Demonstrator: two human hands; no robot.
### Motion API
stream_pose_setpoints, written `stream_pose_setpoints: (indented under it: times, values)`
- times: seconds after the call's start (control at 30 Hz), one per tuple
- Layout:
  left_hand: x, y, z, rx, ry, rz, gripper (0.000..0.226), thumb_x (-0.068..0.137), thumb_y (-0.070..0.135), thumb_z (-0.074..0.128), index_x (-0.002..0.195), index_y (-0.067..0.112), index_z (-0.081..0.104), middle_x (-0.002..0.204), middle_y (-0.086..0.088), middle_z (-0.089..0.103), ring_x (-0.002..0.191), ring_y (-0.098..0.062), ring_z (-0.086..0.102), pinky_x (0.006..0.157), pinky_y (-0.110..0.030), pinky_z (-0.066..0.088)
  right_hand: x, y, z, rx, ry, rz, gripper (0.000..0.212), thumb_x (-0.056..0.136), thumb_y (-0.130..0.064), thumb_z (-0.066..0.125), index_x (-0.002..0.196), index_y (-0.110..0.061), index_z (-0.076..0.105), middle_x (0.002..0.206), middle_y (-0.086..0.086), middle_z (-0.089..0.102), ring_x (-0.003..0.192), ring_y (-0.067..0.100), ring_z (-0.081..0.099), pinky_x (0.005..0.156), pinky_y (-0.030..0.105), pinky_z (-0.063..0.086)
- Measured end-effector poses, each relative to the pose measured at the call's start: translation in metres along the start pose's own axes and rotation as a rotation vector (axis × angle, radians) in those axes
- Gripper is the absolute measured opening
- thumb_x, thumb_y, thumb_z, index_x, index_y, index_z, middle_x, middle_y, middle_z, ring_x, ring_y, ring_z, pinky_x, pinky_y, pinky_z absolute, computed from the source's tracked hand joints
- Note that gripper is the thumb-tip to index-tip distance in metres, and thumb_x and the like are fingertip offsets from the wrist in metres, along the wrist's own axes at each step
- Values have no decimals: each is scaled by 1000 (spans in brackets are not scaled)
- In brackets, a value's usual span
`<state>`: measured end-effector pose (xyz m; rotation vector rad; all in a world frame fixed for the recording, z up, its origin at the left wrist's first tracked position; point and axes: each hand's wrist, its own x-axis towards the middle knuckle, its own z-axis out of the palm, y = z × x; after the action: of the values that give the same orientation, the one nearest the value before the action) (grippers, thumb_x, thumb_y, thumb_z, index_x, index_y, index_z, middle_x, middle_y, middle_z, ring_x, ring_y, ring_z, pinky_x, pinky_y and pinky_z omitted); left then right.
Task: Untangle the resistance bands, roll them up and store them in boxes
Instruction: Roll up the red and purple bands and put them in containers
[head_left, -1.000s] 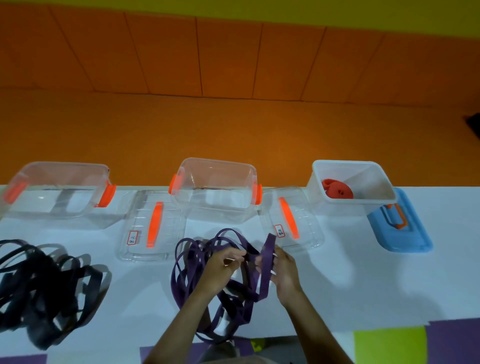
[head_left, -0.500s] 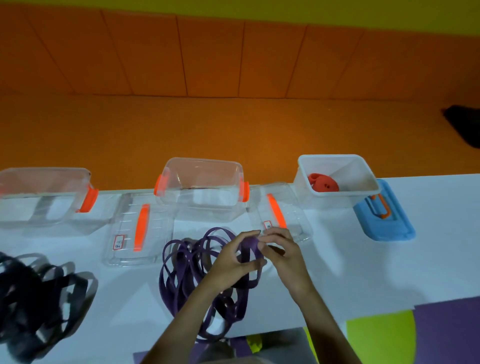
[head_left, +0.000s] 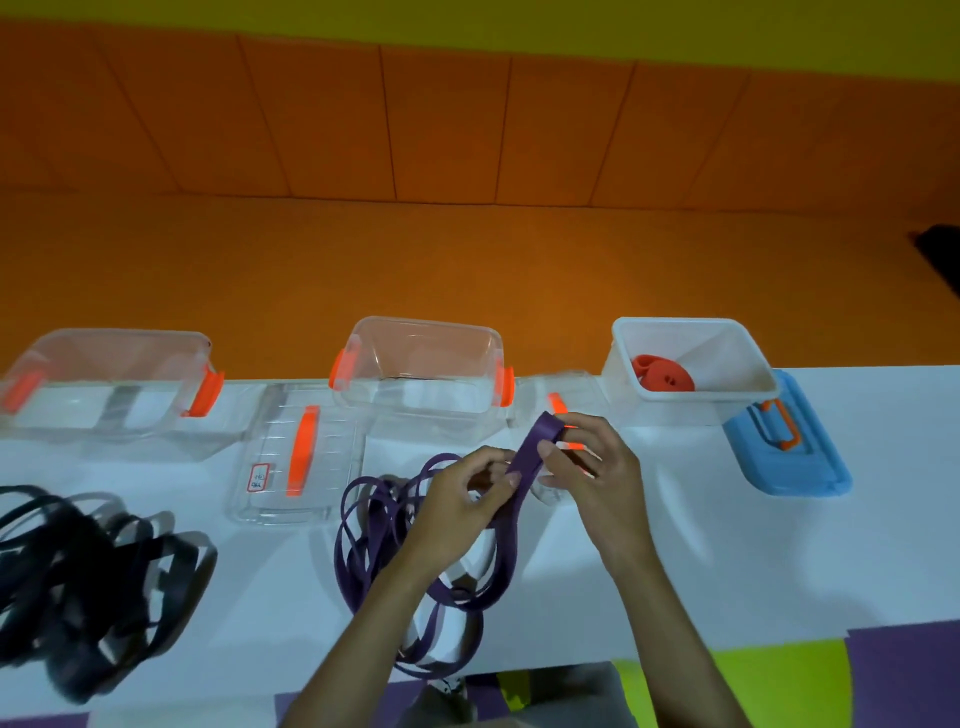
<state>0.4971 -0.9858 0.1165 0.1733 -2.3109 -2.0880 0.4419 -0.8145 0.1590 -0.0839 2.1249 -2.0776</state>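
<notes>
Right hand (head_left: 597, 467) pinches band (head_left: 540, 428) at its folded tip; left hand (head_left: 462, 499) grips just below. Strip runs diagonally toward me, tangle trailing lower-left. I'd roll from right.

Your white counter (head_left: 779, 561) bears a clear orange-latched plastic box (head_left: 104, 384), a second clear box (head_left: 421, 374), a white plastic box (head_left: 675, 413), clear lid (head_left: 296, 462), blue lid (head_left: 789, 457), purple band tangle (head_left: 374, 525), black band tangle (head_left: 78, 571).

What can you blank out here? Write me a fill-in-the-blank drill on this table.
Both the left hand and the right hand grip the ____ resistance band. The rolled orange band lies in the ____ box. The lid beside that box is ____. The tangled bands at the table's left are ____.
Missing: purple; white; blue; black.
</notes>
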Motion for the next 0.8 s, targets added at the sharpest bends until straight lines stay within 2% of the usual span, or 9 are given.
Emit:
stream_pose_setpoints:
  times: [0.1, 0.17, 0.23, 0.37, 0.43, 0.57, 0.63, 0.73, 0.8]
  values:
    - [-7, 7, 7, -27, 82, 39, 45, 93, 28, 81, 132, 39, 61, 118, 17, 72, 111, -9, 71, 91, -15, 54, -2, 6, 10, -48, 22, 16, 31, 87, -7, 81, 109, -27, 73, 104, -7, 75, 95, 24, 77, 79, 49, 66]
    - [-8, 10, 14, -24, 200, 68, 45, 89, 25, 85, 126, 38, 63, 117, 17, 73, 108, -10, 72, 90, -18, 56, -6, 9, 17, -83, 23, 36, 32, 87, -1, 79, 107, -25, 71, 101, -5, 75, 90, 24, 78, 84, 57, 64]
    - [-6, 11, 16, 8, 282, 95, 36, 89, 18, 85, 119, 31, 68, 108, 17, 76, 103, -9, 74, 89, -21, 58, -8, 11, 21, -86, 15, 50, 30, 87, -1, 79, 105, -23, 70, 101, -2, 75, 89, 25, 77, 84, 59, 63]
    - [-7, 8, 10, 120, 284, 155, 28, 92, 16, 83, 119, 20, 76, 104, 19, 78, 100, -8, 75, 88, -25, 59, -7, 8, 21, -113, 40, 90, 20, 84, -22, 87, 96, -27, 72, 96, -4, 77, 89, 19, 75, 87, 49, 62]
    - [-8, 5, 9, 170, 276, 197, 30, 91, 13, 83, 119, 18, 77, 103, 17, 78, 97, -9, 75, 86, -25, 60, -4, 6, 21, -115, 69, 102, 16, 84, -26, 89, 89, -25, 74, 90, -3, 78, 86, 19, 75, 84, 44, 61]
    - [-6, 3, 8, 158, 256, 222, 27, 89, 13, 84, 114, 22, 77, 105, 17, 75, 99, -11, 74, 85, -16, 56, 0, 4, 23, -131, 83, 129, 15, 85, -14, 84, 80, -26, 77, 86, 0, 79, 83, 21, 77, 83, 46, 64]
    - [-4, 3, 6, 134, 265, 199, 24, 88, 16, 86, 110, 21, 77, 103, 16, 76, 99, -14, 74, 86, -19, 57, 0, 3, 25, -132, 65, 137, 16, 86, -12, 82, 81, -26, 79, 85, 1, 80, 84, 21, 79, 83, 46, 65]
    - [-2, 3, 2, 135, 301, 178, 23, 86, 16, 87, 108, 20, 80, 100, 17, 77, 97, -15, 74, 86, -31, 60, 0, 0, 29, -72, 60, 138, 20, 87, -10, 80, 88, -30, 80, 83, 3, 81, 80, 21, 80, 76, 34, 66]
    - [-2, 6, -2, 125, 299, 170, 25, 88, 20, 85, 111, 30, 80, 103, 19, 78, 99, -15, 74, 88, -32, 59, 0, -2, 31, -2, 72, 152, 20, 88, -10, 81, 92, -29, 80, 84, 5, 81, 80, 22, 79, 70, 25, 63]
